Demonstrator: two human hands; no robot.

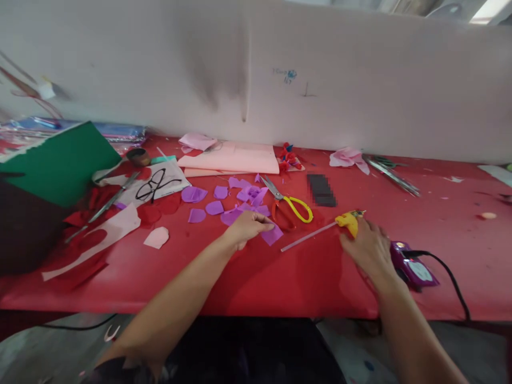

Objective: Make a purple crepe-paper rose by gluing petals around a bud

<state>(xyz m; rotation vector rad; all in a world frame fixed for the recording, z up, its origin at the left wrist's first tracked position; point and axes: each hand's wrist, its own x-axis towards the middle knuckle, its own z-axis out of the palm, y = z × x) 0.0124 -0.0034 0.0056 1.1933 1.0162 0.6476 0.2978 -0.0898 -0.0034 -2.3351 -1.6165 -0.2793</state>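
Note:
My left hand (248, 226) is closed in a pinch on a purple paper petal (272, 234) above the red table. Beyond it lie several loose purple paper petals (252, 195), some overlapping. My right hand (370, 246) is closed around a yellow hot glue gun (349, 222); its grip is partly hidden by the fingers. From the glue gun a translucent glue stick (308, 237) juts out to the left. Scissors (294, 205) with one yellow and one orange handle lie between the two hands, blades pointing away from me.
Right of my right hand sits a purple device (416, 266) with a black cable (448, 269). A dark pixelated rectangle (321, 190), folded pink paper (236, 157), eyeglasses (154, 185), red scraps (160, 209) and a green sheet (68, 160) lie around. A white wall (360, 80) stands behind.

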